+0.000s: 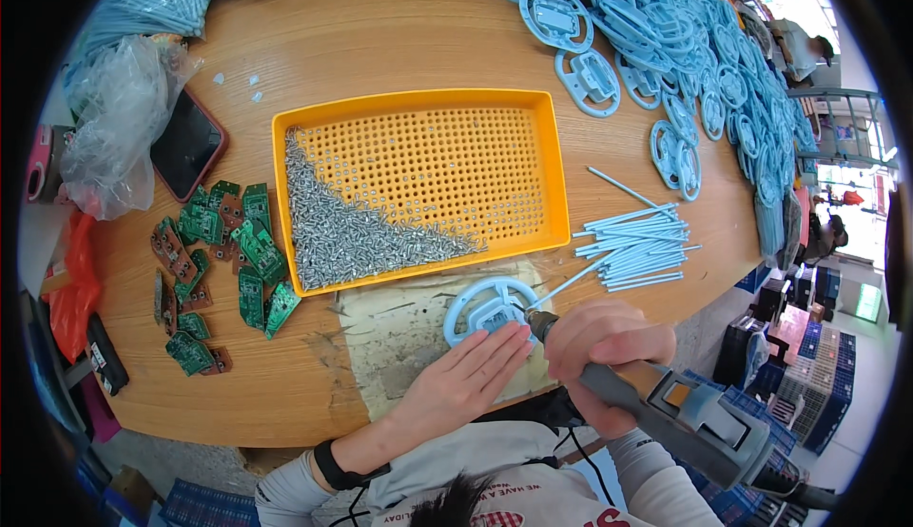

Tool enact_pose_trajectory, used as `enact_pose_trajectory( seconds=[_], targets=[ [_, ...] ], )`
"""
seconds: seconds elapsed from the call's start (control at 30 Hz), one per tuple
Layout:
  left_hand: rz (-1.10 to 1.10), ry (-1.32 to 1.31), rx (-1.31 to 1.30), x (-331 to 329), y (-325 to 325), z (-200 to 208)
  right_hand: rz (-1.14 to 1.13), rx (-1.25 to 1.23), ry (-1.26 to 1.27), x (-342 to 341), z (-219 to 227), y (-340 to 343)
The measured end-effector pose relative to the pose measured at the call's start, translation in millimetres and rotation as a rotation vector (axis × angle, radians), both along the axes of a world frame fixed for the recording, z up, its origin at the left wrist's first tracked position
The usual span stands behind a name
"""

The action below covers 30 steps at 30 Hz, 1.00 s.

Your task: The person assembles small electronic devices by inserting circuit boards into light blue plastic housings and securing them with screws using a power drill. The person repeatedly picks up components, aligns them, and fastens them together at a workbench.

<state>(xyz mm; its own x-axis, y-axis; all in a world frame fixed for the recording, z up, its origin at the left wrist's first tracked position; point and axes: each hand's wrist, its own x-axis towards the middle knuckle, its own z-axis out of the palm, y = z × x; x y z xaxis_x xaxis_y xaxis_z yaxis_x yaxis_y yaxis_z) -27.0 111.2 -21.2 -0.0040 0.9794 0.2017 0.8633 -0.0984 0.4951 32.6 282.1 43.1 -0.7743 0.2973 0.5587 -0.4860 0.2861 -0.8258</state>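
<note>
A light blue round plastic frame (460,310) lies on a stained sheet (385,332) at the table's front edge. My left hand (466,375) rests flat on its lower part, fingers stretched out and close together, hiding some of it. In my right hand (604,341) is a grey electric screwdriver (628,394), with my fingers wrapped round its front. The tool's tip (542,322) points at the frame's right side, beside my left fingertips. Whether the tip touches a screw cannot be made out. A thin light blue stick (576,278) reaches from the frame toward the upper right.
Beyond the frame stands a yellow perforated tray (559,180) with many small screws (347,237). Green circuit boards (257,251) lie left of it, near a phone (188,145) and plastic bag (119,127). Light blue sticks (637,246) and piled frames (656,32) lie right.
</note>
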Motion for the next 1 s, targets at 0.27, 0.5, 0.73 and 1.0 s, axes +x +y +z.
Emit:
enact_pose_trajectory(
  seconds=[0.27,0.5,0.73,1.0],
  targets=[
    [0.017,-0.062,0.012,4.6,2.3,3.0,0.068,0.047,0.02,-3.2,-2.9,1.2],
    [0.039,-0.092,0.012,7.0,-0.8,-2.4,0.11,0.081,-0.087,-6.7,-1.2,3.0],
    [0.067,-0.093,0.004,8.7,2.8,3.5,0.257,-0.068,-0.076,-17.5,18.8,23.2],
    [0.122,-0.146,0.034,9.5,7.0,5.4,-0.066,-0.21,0.069,-20.1,18.3,33.7]
  ],
)
